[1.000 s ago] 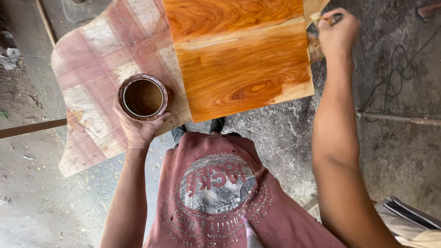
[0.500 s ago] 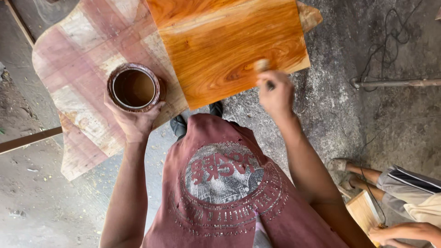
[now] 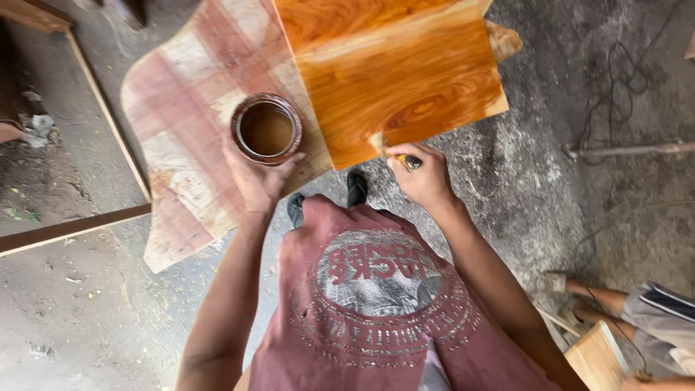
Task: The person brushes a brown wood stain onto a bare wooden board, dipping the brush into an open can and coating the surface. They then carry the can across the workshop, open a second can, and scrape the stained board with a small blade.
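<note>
View from above, looking down the person's chest. The brush [image 3: 391, 148] lies at the near edge of the glossy orange-brown wooden panel [image 3: 398, 80], close to that panel's near left corner. Its long axis runs roughly left to right with a slight tilt: the pale bristle end points left and a little away from the person, touching the panel's edge, and the handle end points right, into the palm. Most of the handle is hidden inside the fist; only a yellow band and a dark stub show between the fingers, so its full length cannot be made out. The right hand [image 3: 423, 177] is closed firmly around the brush, fingers curled, knuckles turned up. The left hand [image 3: 257, 181] is cupped from below around a round tin [image 3: 266, 129], fingers wrapped about its near wall; the tin stands upright, its open mouth facing the camera, holding dark brown liquid. The tin's lower body is hidden by the hand. Beneath both lies a pale, unfinished board [image 3: 181, 137] with pink and cream bands, its far end cut off by the top edge. The glossy panel overlaps it and is also cut off at the top. Below the panel, dark shoes [image 3: 356, 187] rest on the dusty concrete floor [image 3: 536, 188]. At lower right, another person's legs [image 3: 615, 300] are partly cut off.
</note>
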{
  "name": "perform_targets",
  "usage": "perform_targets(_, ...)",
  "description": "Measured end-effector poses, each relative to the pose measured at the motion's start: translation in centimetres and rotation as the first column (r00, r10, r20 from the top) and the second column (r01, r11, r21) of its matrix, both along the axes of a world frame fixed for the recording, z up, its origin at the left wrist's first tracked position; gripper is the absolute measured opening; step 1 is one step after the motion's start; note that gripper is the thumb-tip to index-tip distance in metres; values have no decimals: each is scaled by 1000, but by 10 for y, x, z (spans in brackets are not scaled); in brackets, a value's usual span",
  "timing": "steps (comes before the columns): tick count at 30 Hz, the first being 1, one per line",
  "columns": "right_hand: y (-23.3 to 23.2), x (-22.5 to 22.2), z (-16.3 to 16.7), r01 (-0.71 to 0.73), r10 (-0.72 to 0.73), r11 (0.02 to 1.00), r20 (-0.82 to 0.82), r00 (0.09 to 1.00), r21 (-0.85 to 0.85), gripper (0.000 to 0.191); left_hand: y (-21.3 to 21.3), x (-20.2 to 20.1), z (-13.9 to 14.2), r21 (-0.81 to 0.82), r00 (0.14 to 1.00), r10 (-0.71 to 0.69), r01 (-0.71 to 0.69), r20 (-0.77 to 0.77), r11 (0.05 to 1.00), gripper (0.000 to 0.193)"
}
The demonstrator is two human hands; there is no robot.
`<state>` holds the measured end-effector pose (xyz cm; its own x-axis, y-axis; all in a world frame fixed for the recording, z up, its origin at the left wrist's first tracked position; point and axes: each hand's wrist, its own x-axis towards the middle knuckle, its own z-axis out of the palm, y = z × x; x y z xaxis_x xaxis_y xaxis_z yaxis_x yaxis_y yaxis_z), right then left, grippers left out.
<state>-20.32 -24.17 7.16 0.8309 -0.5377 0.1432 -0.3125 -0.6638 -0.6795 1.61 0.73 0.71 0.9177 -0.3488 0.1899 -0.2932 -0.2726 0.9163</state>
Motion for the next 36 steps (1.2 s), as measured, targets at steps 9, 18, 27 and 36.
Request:
perform_targets(9,70,94,153,-14,14,1000,76,997,4,17,34,18,2,119,992,92,-103,91,988,144)
perform_targets(18,146,173,141,-312,322,939,56,945,-143,15,49,21,15,101,963,-65,39,260,994,121)
perform_targets(27,146,180,93,-227,243,962,101,965,-149,14,51,30,19,100,932,-67,33,356,994,117)
perform_targets(36,103,130,66,86,-260,733,160,952,675,12,47,45,34,92,982,-145,134,122,987,109)
